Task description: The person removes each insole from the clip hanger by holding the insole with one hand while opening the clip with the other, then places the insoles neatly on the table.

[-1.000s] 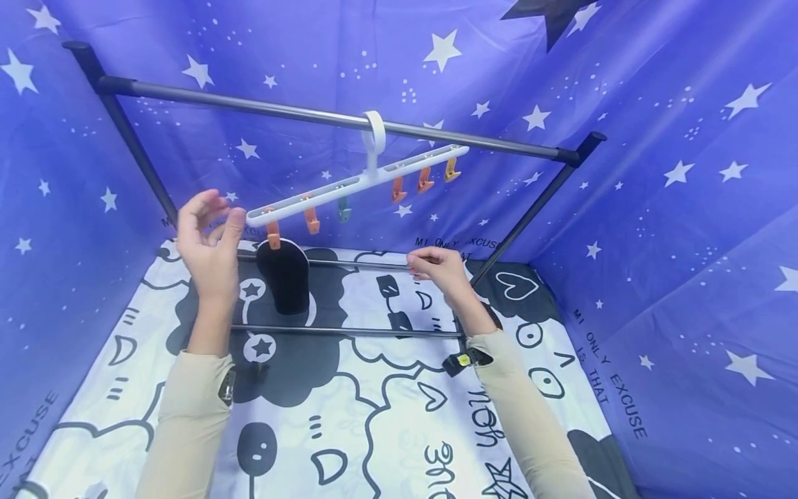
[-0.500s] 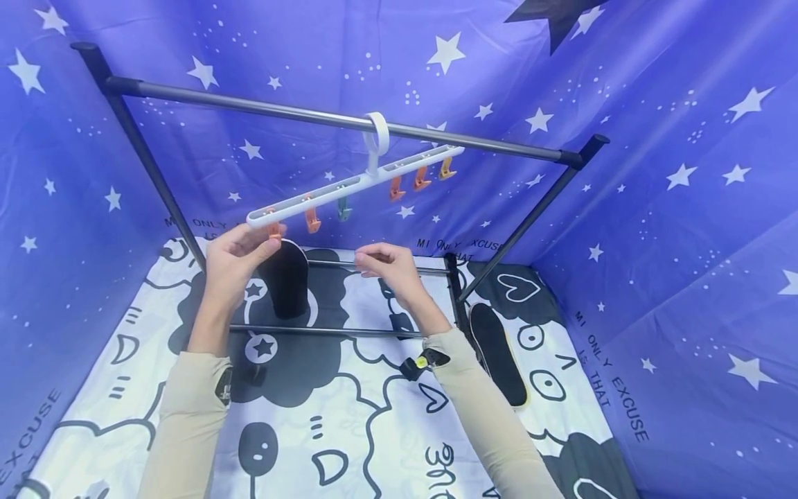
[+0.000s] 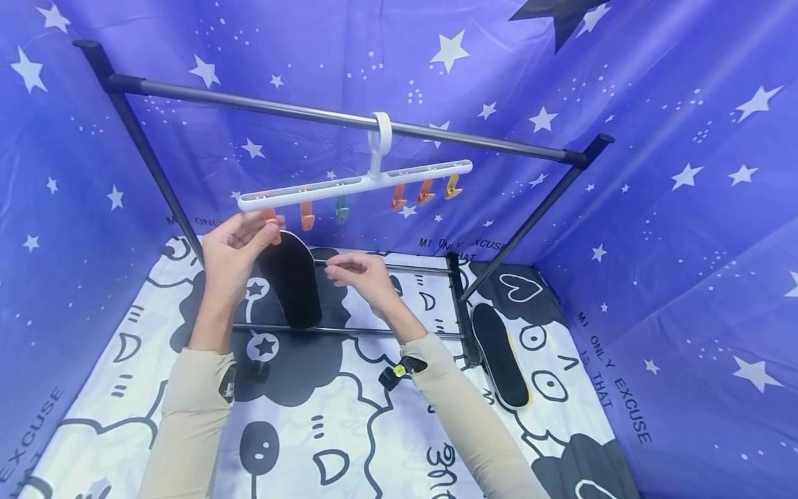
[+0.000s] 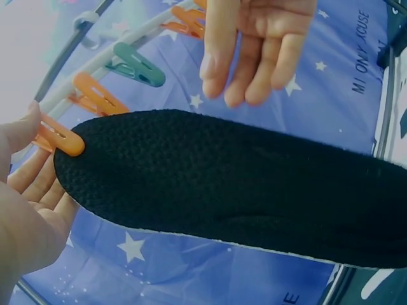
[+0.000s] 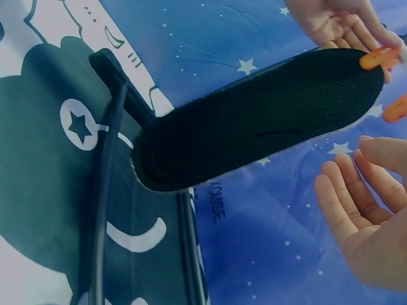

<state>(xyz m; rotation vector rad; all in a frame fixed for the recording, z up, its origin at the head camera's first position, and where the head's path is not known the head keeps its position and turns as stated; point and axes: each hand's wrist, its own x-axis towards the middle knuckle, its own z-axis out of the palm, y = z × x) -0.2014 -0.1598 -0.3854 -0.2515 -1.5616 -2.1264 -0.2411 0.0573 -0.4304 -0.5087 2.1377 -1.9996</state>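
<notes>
A black insole (image 3: 294, 284) hangs from the orange clothespin (image 4: 62, 135) at the left end of a white clip hanger (image 3: 424, 168). My left hand (image 3: 226, 256) pinches that clothespin, thumb on its near arm and fingers behind. The clothespin's tip lies over the insole's upper edge. My right hand (image 3: 368, 281) is beside the insole's right edge with its fingers loosely bent and nothing in them; a gap shows between hand and insole in the right wrist view.
The hanger hooks over the top bar (image 3: 262, 104) of a dark metal rack. More clothespins, orange, green (image 3: 341, 209) and yellow (image 3: 453, 186), dangle from it. A second black insole (image 3: 501, 357) lies on the patterned cloth, right of the rack. Blue star curtains surround everything.
My left hand has moved right onto the end clothespin and grips it. My right hand has moved left towards the hanging insole. The hanger's left end has risen, and the insole has swung.
</notes>
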